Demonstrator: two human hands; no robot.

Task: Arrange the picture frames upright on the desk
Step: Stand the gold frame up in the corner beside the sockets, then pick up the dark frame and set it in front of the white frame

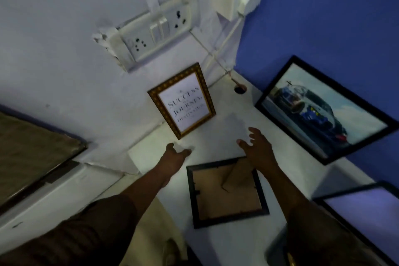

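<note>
Both hands are empty, fingers spread. The left hand (176, 154) and right hand (257, 144) hover above the white desk (228, 242), just short of the gold frame (181, 100), which stands upright against the white wall (64, 49), long axis vertical, face toward the camera. The car frame (323, 110) leans on the blue wall (334, 17), long axis horizontal. The black frame (226, 192) lies face down between the forearms, its easel flap apparently ajar. Recommended: swing that flap fully out, then stand the frame on its lower edge, facing forward.
</note>
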